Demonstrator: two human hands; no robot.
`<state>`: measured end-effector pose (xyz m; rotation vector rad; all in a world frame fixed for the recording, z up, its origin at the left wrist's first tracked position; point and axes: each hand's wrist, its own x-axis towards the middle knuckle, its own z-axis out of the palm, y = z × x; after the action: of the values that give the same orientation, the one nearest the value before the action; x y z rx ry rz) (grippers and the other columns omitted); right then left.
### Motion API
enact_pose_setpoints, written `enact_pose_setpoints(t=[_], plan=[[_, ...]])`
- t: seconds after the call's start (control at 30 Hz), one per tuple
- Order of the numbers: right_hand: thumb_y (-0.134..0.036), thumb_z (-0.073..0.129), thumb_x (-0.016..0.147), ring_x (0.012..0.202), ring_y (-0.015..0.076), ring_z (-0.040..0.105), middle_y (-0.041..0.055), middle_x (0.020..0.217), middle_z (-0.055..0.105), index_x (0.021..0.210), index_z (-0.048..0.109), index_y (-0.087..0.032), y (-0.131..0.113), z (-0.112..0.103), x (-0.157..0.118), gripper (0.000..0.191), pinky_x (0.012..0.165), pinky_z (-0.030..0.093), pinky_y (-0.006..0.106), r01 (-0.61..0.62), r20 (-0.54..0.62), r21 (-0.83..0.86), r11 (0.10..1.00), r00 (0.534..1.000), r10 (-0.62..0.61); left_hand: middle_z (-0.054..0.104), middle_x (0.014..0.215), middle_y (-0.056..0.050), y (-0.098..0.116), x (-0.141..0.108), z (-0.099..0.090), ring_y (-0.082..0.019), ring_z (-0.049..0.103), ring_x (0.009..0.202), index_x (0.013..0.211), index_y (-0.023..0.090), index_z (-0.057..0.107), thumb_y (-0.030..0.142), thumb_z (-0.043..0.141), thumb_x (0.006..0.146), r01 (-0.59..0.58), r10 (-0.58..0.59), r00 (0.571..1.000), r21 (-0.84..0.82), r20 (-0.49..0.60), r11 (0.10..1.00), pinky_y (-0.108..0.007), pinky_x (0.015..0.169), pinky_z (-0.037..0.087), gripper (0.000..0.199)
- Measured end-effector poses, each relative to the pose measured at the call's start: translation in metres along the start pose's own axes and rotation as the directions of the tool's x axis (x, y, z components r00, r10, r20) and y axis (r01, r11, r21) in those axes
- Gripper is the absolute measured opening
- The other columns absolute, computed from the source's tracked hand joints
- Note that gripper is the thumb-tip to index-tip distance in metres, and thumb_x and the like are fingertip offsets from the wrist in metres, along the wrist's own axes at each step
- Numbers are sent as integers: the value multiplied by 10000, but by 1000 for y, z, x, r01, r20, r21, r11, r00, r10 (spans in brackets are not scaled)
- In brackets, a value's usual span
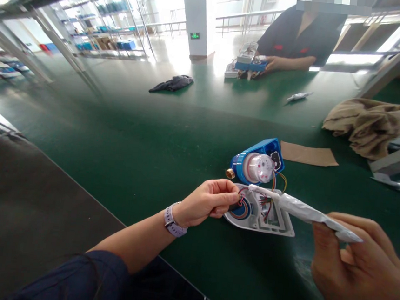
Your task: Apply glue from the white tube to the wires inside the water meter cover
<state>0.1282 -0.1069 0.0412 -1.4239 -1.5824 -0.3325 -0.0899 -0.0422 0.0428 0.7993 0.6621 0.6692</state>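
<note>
White sleeve (306, 210) angled across meter cover (282, 228), long axis running from lower right to upper left, narrow end pointing toward left hand (205, 203) over cover's wires (268, 205). Right hand (353, 271) nearer sleeve's tail, right fingers (333, 231) pinching it. Left hand nearer cover's near edge, left fingers (226, 194) curled together at wire loop; grip on wire unclear. Blue meter body (258, 162) with brass fitting (230, 173) just beyond cover, brown card (308, 154) beside it, all on green table (159, 132).
</note>
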Motion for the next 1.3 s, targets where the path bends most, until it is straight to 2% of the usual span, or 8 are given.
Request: enact_pose_setpoints(t=[0.1,0.27,0.5,0.67,0.77,1.03,1.3], plan=[[-144,634,840,602,149,603,-15,752,624,809,620,-252,-1,-2,0,113,532,451,295,33,28,41,999,999,-35,489,589,66,0,0,3,1,344,408,791,125,574,297,746,748,-43,45,998,32,-42,999,-141,382,209,247],[-137,632,842,640,158,626,-11,787,628,824,613,-250,-2,-1,-1,116,601,493,303,12,43,17,1000,999,-12,609,719,14,0,1,3,4,385,400,780,130,570,326,765,719,-66,67,995,26,-76,998,-156,369,226,284],[-115,693,786,624,135,602,4,762,624,829,631,-206,8,4,-1,119,523,444,264,197,7,27,980,980,-198,675,769,-23,-6,3,-1,-18,466,458,792,128,586,314,732,772,-153,158,984,60,-81,986,-139,408,338,238],[-94,666,797,632,162,595,11,768,616,837,628,-222,5,3,-2,139,550,449,307,162,11,43,986,987,-162,676,689,-13,-6,4,-2,-48,549,469,776,129,575,342,760,749,-87,86,994,-14,-74,996,-145,442,444,284],[-49,683,761,644,182,594,23,767,607,862,635,-209,-1,4,-2,195,571,454,334,223,-6,100,970,975,-224,681,678,-12,-6,4,-3,-61,583,480,775,131,574,343,767,743,-45,41,997,-71,-62,996,-149,454,485,289],[-58,682,761,697,191,592,42,792,613,921,654,-191,-4,6,0,210,658,485,364,336,-27,119,934,942,-336,683,667,-16,-7,5,-1,-70,606,480,767,124,588,328,763,742,-2,-1,999,-93,-36,996,-136,436,487,270],[-62,714,730,651,190,579,32,748,608,880,655,-200,8,3,0,212,620,463,359,327,-46,39,944,945,-325,674,657,-8,-6,8,-6,-61,576,432,785,124,578,296,751,762,15,-20,999,-180,-25,984,-138,409,487,245]])
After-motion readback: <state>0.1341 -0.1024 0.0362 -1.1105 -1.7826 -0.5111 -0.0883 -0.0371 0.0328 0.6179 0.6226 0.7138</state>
